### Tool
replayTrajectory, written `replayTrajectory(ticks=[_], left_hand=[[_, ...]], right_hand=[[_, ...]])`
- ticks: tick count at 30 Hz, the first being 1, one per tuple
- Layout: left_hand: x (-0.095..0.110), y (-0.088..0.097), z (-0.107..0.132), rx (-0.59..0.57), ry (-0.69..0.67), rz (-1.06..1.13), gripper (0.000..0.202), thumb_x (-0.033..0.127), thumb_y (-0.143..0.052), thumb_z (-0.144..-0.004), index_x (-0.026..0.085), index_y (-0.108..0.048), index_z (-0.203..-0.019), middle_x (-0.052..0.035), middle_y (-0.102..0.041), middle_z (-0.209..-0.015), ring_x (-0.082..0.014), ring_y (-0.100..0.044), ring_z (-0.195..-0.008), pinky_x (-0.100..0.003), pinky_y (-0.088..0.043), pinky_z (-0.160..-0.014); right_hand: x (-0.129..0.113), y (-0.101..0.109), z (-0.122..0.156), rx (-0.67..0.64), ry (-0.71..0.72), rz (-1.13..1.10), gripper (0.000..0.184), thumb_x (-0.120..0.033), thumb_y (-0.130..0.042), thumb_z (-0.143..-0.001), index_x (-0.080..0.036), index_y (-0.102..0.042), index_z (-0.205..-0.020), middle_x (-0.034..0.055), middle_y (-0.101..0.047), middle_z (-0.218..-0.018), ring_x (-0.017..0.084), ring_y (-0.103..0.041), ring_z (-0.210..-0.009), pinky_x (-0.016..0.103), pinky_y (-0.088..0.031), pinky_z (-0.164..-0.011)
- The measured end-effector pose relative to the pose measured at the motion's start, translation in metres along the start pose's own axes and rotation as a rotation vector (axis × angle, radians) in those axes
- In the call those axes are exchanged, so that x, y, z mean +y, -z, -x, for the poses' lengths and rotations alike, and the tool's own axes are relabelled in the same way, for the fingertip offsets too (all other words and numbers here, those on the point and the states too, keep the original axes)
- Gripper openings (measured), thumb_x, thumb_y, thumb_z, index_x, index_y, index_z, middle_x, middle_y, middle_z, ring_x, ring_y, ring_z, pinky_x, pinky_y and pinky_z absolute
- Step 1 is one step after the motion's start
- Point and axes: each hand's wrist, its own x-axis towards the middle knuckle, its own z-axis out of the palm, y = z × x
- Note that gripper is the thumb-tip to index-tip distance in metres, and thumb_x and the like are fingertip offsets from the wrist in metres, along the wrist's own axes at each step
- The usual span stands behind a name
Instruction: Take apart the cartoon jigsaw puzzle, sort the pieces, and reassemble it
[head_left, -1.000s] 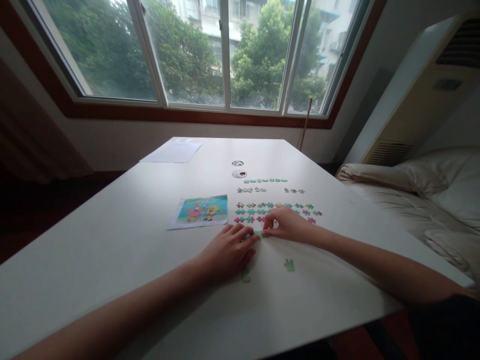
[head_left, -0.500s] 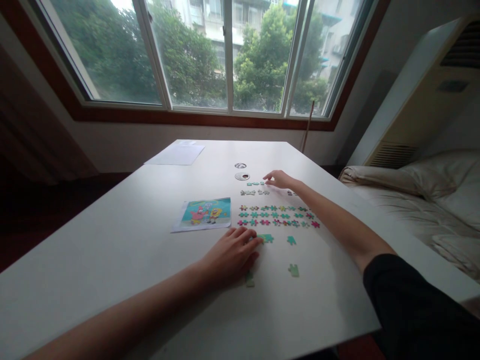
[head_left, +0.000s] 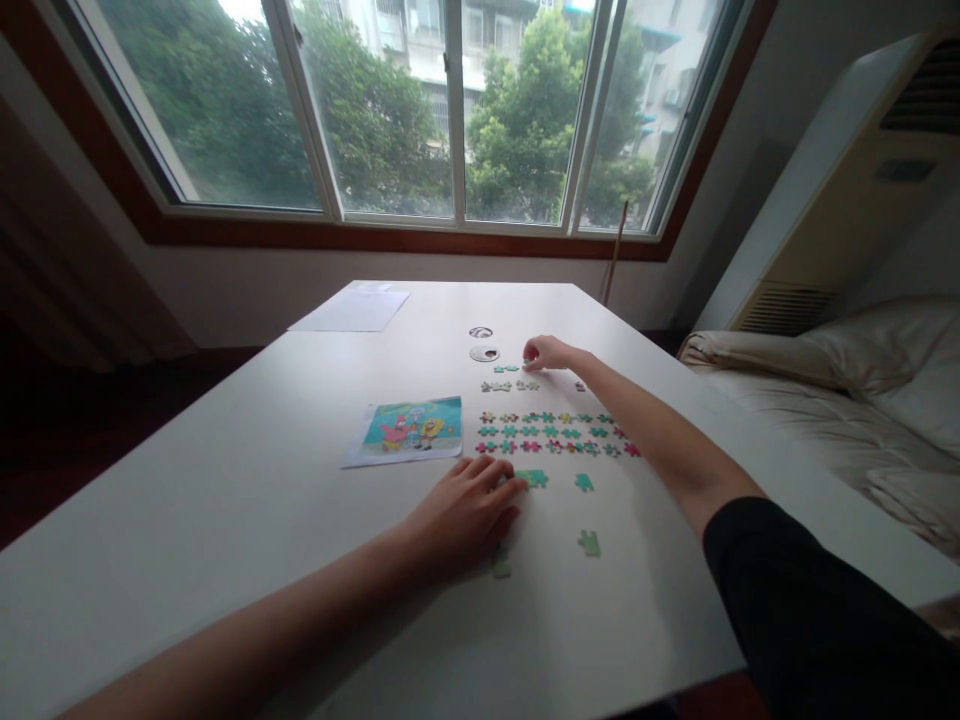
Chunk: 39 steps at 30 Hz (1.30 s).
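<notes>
Joined pieces (head_left: 535, 479): a short green strip, flat on the table (head_left: 225, 480), its left end covered by fingers.
Left hand (head_left: 469, 505): palm down, thumb parted from the loosely extended fingers, whose tips rest on the joined pieces.
Teal piece (head_left: 584, 483): alone, just right of the joined pieces.
Green piece (head_left: 589, 543): alone, nearer the person than the teal piece.
Corner piece (head_left: 501, 563): just beside the left hand and partly hidden by it.
Near rows (head_left: 530, 432): three lines of teal, pink and yellow pieces, beyond the joined pieces.
Middle row (head_left: 496, 386): pale pieces in small groups.
Far row (head_left: 506, 369): teal pieces, partly hidden by the right hand.
Right hand (head_left: 546, 353): arm outstretched, thumb and fingers narrowed at the far row; whether a piece is gripped cannot be told.
Picture (head_left: 412, 428): cartoon figures on teal, left of the near rows.
Discs (head_left: 484, 354): two, round, set beyond the far row.
Paper (head_left: 351, 309): white, at the table's far left.
Window (head_left: 390, 120): beyond the table, trees outside.
</notes>
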Motion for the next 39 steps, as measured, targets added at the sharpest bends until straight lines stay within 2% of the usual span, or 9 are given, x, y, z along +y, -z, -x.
replayTrajectory(ticks=[4, 7, 11, 15, 19, 22, 27, 33, 39], left_hand=[[0.000, -0.001, 0.000, 0.014, -0.010, 0.006, 0.026, 0.021, -0.042, -0.085, 0.019, -0.049, -0.109, -0.0081, -0.051, -0.102, -0.0213, -0.046, -0.092, -0.039, -0.038, -0.084], [0.002, 0.000, -0.001, 0.016, -0.007, 0.006, 0.026, 0.020, -0.043, -0.085, 0.019, -0.049, -0.110, -0.0082, -0.051, -0.103, -0.0212, -0.046, -0.092, -0.039, -0.038, -0.083], [0.005, 0.001, -0.002, -0.003, 0.001, -0.002, 0.026, 0.020, -0.042, -0.085, 0.019, -0.049, -0.109, -0.0081, -0.050, -0.104, -0.0219, -0.046, -0.093, -0.040, -0.038, -0.084], [0.007, -0.001, -0.002, -0.002, -0.004, -0.004, 0.025, 0.020, -0.042, -0.085, 0.019, -0.049, -0.109, -0.0083, -0.050, -0.104, -0.0218, -0.046, -0.093, -0.040, -0.038, -0.084], [0.008, -0.002, -0.002, 0.008, -0.010, -0.006, 0.025, 0.019, -0.042, -0.084, 0.019, -0.050, -0.108, -0.0087, -0.050, -0.104, -0.0217, -0.046, -0.094, -0.040, -0.038, -0.085], [0.009, -0.001, -0.002, 0.002, -0.013, -0.012, 0.026, 0.019, -0.042, -0.084, 0.019, -0.050, -0.109, -0.0090, -0.050, -0.104, -0.0219, -0.046, -0.094, -0.040, -0.038, -0.084], [0.009, -0.002, -0.003, 0.000, -0.031, -0.016, 0.031, 0.019, -0.040, -0.086, 0.020, -0.046, -0.116, -0.0091, -0.050, -0.104, -0.0217, -0.046, -0.094, -0.039, -0.039, -0.084], [0.009, -0.005, -0.004, 0.031, -0.045, -0.010, 0.032, 0.019, -0.040, -0.085, 0.023, -0.048, -0.116, -0.0088, -0.049, -0.104, -0.0223, -0.045, -0.094, -0.039, -0.039, -0.082], [0.009, -0.005, -0.005, 0.010, -0.040, -0.028, 0.032, 0.020, -0.041, -0.085, 0.022, -0.048, -0.116, -0.0090, -0.049, -0.105, -0.0231, -0.045, -0.095, -0.040, -0.039, -0.082]], right_hand=[[-0.009, 0.003, 0.024, 0.077, 0.053, -0.065, 0.031, -0.024, -0.059, -0.073, -0.014, -0.061, -0.102, 0.0031, -0.064, -0.078, 0.008, -0.054, -0.066, 0.020, -0.041, -0.063], [-0.018, 0.006, 0.056, 0.087, 0.113, -0.146, 0.028, -0.029, -0.054, -0.076, -0.016, -0.063, -0.100, 0.0011, -0.063, -0.073, 0.008, -0.054, -0.063, 0.020, -0.041, -0.061], [-0.027, 0.008, 0.104, 0.046, 0.179, -0.342, 0.021, -0.027, -0.056, -0.073, -0.014, -0.065, -0.087, 0.0027, -0.064, -0.075, 0.009, -0.056, -0.066, 0.021, -0.043, -0.061], [-0.037, 0.005, 0.144, -0.003, 0.142, -0.386, 0.018, -0.027, -0.058, -0.071, -0.013, -0.063, -0.082, 0.0025, -0.064, -0.071, 0.010, -0.056, -0.063, 0.022, -0.043, -0.058], [-0.047, 0.002, 0.170, -0.045, 0.149, -0.502, 0.023, -0.024, -0.055, -0.074, -0.013, -0.060, -0.093, 0.0026, -0.063, -0.072, 0.009, -0.057, -0.063, 0.021, -0.044, -0.056], [-0.052, -0.001, 0.181, -0.043, 0.144, -0.562, 0.025, -0.022, -0.052, -0.076, -0.014, -0.061, -0.097, 0.0024, -0.063, -0.072, 0.010, -0.058, -0.063, 0.021, -0.045, -0.056], [-0.055, -0.007, 0.191, -0.029, 0.102, -0.576, 0.018, -0.027, -0.059, -0.071, -0.014, -0.064, -0.083, 0.0041, -0.066, -0.077, 0.012, -0.060, -0.069, 0.024, -0.047, -0.064], [-0.068, -0.018, 0.199, -0.004, 0.011, -0.520, 0.018, -0.030, -0.064, -0.067, -0.015, -0.063, -0.076, 0.0021, -0.066, -0.067, 0.012, -0.059, -0.060, 0.021, -0.043, -0.055], [-0.075, -0.029, 0.200, 0.050, 0.007, -0.444, 0.016, -0.031, -0.063, -0.067, -0.016, -0.064, -0.072, 0.0014, -0.063, -0.064, 0.011, -0.056, -0.059, 0.021, -0.040, -0.053]])
